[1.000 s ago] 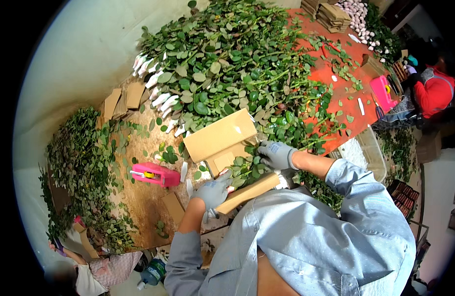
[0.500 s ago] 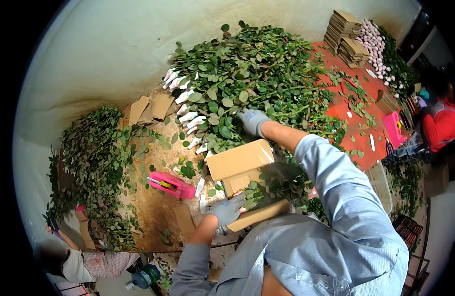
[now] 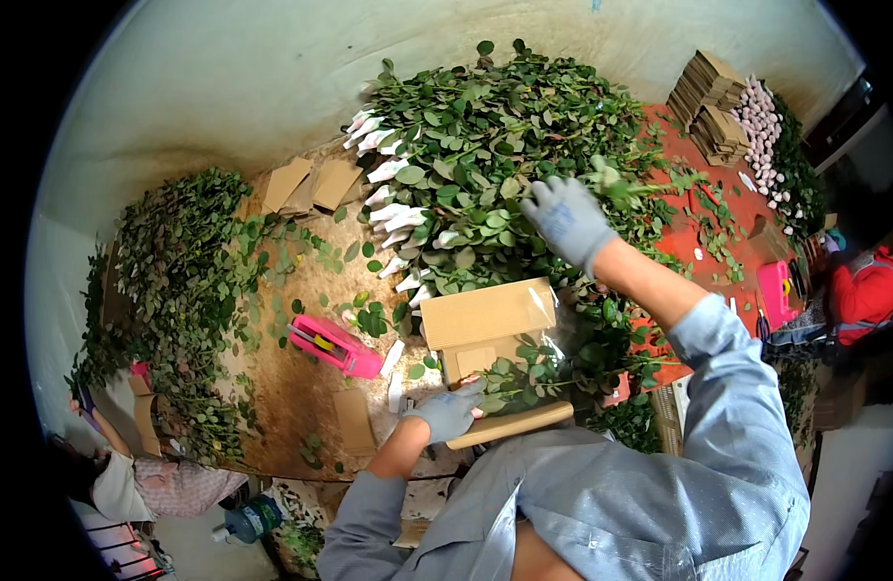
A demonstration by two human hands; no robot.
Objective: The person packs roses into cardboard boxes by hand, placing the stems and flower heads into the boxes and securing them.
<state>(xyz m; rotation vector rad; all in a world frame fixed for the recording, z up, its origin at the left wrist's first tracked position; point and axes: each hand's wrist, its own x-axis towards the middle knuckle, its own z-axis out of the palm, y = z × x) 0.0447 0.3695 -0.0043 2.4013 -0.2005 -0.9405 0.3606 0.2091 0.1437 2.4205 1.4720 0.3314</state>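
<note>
My left hand, in a grey glove, is low in the middle on an unfolded cardboard wrapper, its fingers closed around a rose whose bloom barely shows. Leafy stems run from there to the right across the wrapper, under clear film. My gloved right hand hovers above the heap of cut roses, fingers slightly apart. Just past its fingertips is a motion-blurred leafy stem; no clear grip on it shows. Blooms in white sleeves line the heap's left edge.
A pink stapler-like tool lies left of the wrapper, and cardboard pieces lie behind it. More leafy stems cover the table's left end. Cardboard stacks stand far right. Co-workers are at the right and lower left.
My right hand has lifted from the heap's left part and moved to the right; a stem near it now blurs with motion. My left hand stays at the wrapper. The view has shifted slightly.
</note>
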